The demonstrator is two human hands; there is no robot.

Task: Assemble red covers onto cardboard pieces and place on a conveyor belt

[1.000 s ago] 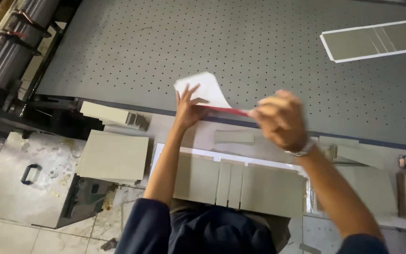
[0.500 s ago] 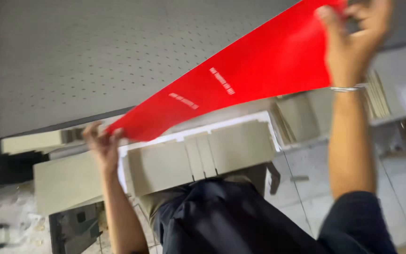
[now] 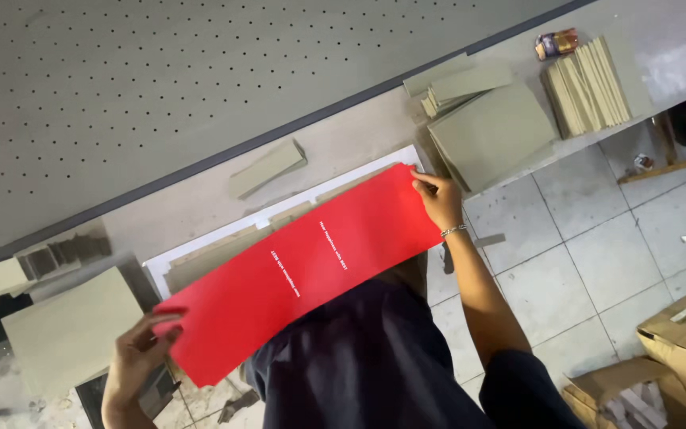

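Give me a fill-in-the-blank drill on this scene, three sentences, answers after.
1. Both hands hold a long ____ sheet by its ends.
2. The right hand wears a thin ____ at the wrist.
3. The grey board stack lies on the ____, not the tiled floor.

Answers: red; bracelet; table

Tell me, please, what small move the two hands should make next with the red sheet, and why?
Probably lower the red sheet flat onto the white board. The left hand and right hand hold its two ends just above that board, roughly parallel to it, with grey card pieces showing underneath.
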